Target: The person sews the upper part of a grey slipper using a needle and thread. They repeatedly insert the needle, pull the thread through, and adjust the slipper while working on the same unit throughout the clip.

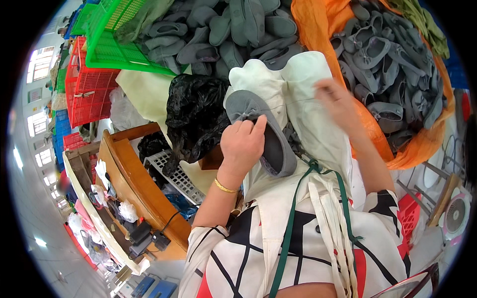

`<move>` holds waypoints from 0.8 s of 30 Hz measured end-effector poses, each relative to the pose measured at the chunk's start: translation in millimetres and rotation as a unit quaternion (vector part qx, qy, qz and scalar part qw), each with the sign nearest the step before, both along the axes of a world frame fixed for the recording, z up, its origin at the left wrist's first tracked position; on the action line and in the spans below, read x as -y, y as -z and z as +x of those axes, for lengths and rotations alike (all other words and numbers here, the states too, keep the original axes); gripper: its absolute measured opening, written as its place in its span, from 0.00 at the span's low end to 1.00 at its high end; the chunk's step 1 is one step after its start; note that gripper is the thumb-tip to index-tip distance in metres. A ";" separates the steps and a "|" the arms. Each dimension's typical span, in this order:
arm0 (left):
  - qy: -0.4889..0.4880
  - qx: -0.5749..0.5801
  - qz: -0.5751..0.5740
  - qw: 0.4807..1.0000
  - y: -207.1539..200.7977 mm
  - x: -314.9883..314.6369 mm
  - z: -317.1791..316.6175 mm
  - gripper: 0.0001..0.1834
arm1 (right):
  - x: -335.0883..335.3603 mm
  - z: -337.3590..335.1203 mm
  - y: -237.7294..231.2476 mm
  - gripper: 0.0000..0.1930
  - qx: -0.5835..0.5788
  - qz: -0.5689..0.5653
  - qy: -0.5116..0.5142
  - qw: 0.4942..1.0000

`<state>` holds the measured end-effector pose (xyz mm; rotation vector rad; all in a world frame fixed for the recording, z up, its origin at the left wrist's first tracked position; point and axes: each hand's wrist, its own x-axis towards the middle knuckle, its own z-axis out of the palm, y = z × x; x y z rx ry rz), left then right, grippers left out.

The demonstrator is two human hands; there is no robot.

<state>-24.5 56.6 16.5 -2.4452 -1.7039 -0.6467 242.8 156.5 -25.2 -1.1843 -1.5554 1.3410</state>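
A grey cloth shoe (283,149) lies tilted over my lap, its opening facing up and a small bow on its upper. My left hand (242,144) grips it by the edge of the opening, fingers wrapped over the upper. From the shoe a thin dark thread (298,101) stretches to the right. At its other end my right hand (334,102) is raised, blurred by motion, with fingers drawn together on the thread. Whether a needle is in those fingers is too blurred to tell. A white apron (313,119) covers my lap beneath the shoe.
Many grey shoes (231,30) are heaped ahead beside a green crate (107,52). An orange sack (367,126) at right holds more. Left stand a black plastic bag (194,107), a red crate (89,89) and a wooden drawer table (144,193). A fan (454,213) is at far right.
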 end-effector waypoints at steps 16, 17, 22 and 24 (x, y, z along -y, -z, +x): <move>-0.195 0.317 -0.109 0.922 39.5 2.2 -5.2 0.27 | -0.5 -131.5 -10.8 0.09 -0.072 0.056 0.002 0.996; -0.198 0.318 -0.108 0.921 41.1 0.9 -4.2 0.27 | 0.9 -141.1 -11.2 0.11 -0.148 0.012 0.013 0.989; -0.201 0.286 -0.069 0.934 42.1 -5.3 -5.1 0.22 | 6.6 -173.8 -22.4 0.14 -0.433 -0.266 0.002 0.861; -0.170 0.253 -0.059 0.951 51.1 -5.2 -12.6 0.21 | 9.0 -167.6 -22.3 0.15 -0.426 -0.313 -0.002 0.849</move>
